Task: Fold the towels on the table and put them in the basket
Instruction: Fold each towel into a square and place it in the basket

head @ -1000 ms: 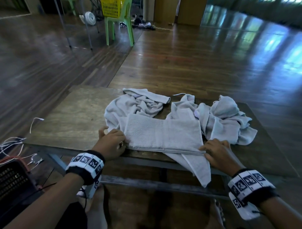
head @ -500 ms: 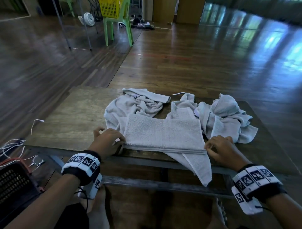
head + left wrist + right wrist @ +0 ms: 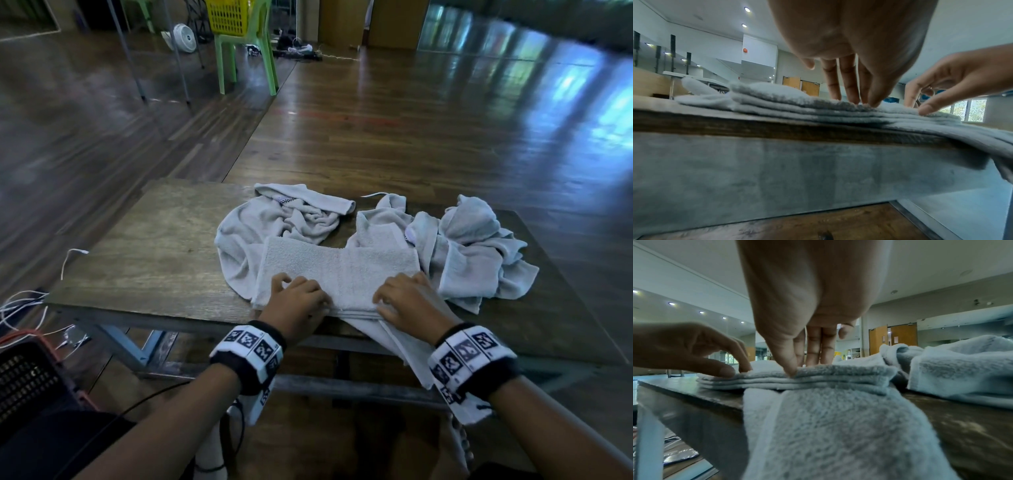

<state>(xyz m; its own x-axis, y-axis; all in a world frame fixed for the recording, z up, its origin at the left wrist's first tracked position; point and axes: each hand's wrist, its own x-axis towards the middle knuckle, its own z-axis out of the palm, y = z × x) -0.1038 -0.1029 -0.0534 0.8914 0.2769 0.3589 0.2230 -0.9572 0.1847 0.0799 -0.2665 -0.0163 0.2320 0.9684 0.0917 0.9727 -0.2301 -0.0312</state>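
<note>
Both hands, left hand [image 3: 294,301] and right hand [image 3: 409,301], press flat-fingered on the folded towel [image 3: 339,270] at the counter's [image 3: 144,260] near edge; next probably another fold, then the basket.

A glossy dark wooden floor [image 3: 428,113] runs beyond the wooden worktop [image 3: 147,260]. Past its far edge stand a green plastic chair [image 3: 246,58] and a white fan [image 3: 184,37]. Recessed ceiling lights [image 3: 747,9] glow overhead; orange-brown doors [image 3: 893,335] sit in the far wall.
</note>
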